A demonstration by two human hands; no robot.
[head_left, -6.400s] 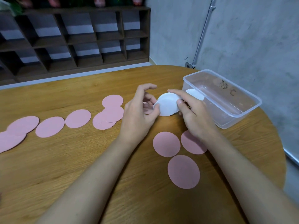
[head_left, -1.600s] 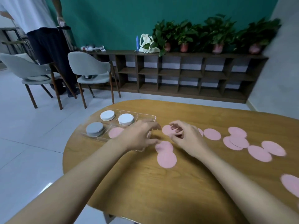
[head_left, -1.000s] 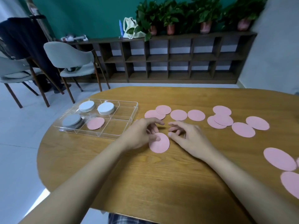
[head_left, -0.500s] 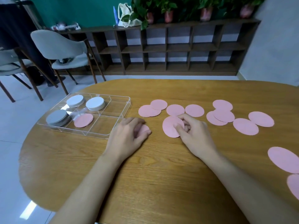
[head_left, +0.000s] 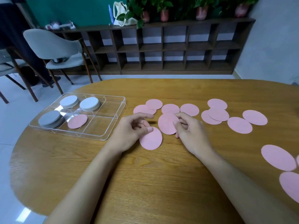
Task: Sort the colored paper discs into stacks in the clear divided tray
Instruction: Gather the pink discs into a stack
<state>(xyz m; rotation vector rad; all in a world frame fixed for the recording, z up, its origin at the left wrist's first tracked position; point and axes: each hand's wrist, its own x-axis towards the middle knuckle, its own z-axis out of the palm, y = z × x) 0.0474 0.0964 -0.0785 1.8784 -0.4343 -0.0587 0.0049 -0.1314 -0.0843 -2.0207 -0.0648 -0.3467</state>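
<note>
A wooden table [head_left: 145, 183] is filling the view, with a dark shelf [head_left: 178, 49] and potted plants [head_left: 163, 8] standing behind it against a green wall. On it, the left hand [head_left: 129, 131] is pinning a pink disc [head_left: 151, 139] under its thumb, the other fingers curled loosely above and closing on nothing. The right hand [head_left: 191, 131] is pinching the right edge of a second pink disc [head_left: 167, 123] between thumb and fingertips, and this one seems to be tilting up off the wood. Just beyond the hands, more pink discs [head_left: 226, 115] are lying in a loose row, some overlapping, and two more are sitting at the right edge. To the left, the clear tray [head_left: 111, 126] is holding three pale stacks [head_left: 89, 104] in separate sections and a single pink disc [head_left: 77, 121] in the near middle one. The sorting looks well along, with only pink left to gather. The thin paper could bend or slip from so light a pinch, and overlapping discs could lift together or slide away. A disc dropped carelessly could lean on a divider instead of lying flat on its stack.
</note>
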